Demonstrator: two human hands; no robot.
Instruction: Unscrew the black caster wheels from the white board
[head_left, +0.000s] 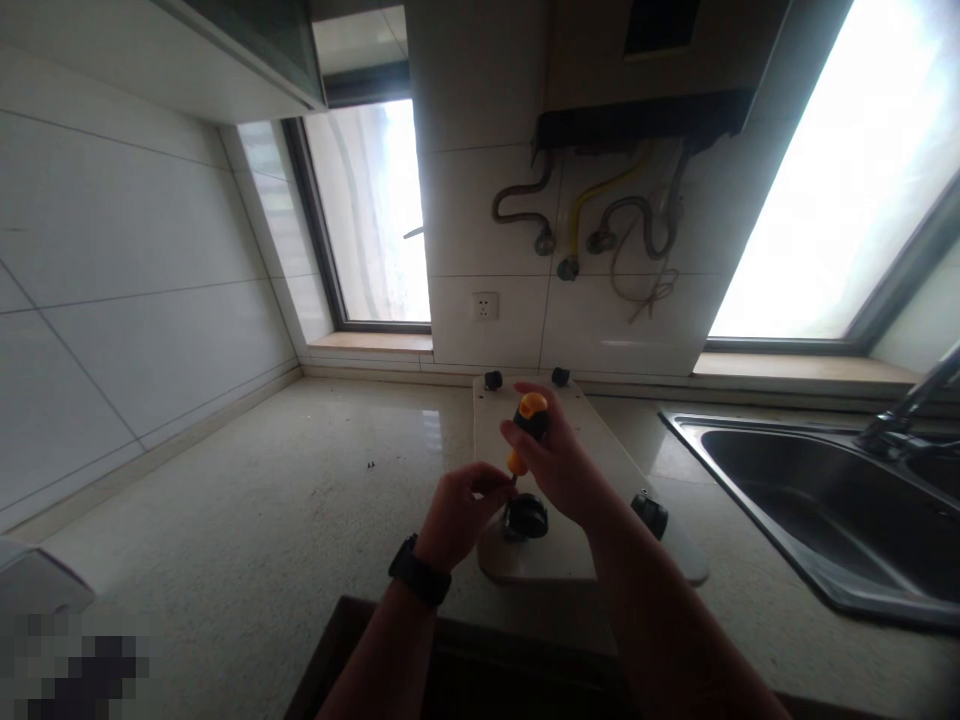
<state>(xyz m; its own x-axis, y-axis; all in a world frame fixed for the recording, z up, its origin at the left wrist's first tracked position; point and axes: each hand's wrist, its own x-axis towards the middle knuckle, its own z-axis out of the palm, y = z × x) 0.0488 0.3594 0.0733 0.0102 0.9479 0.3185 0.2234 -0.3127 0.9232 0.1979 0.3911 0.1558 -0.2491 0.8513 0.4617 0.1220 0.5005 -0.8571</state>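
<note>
Tiny dark bits (pixel 370 464) dot the counter (pixel 300 520); now the left hand (pixel 459 503), fingers pinched narrow at the screwdriver's (pixel 532 420) tip, contents unclear, right beside a caster (pixel 527 517) on the board (pixel 574 560)! The right hand (pixel 559 462) wraps the handle; another caster (pixel 649 514), then the sink (pixel 684 425).

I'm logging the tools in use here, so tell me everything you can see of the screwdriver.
The screwdriver has an orange-and-black handle, apparently plastic, and a thin shaft. It stands slightly tilted, shaft down, over the pale board beside a black caster. The right hand holds the handle; the left hand is at the shaft's lower end, contact unclear. The tip is hidden.
</note>
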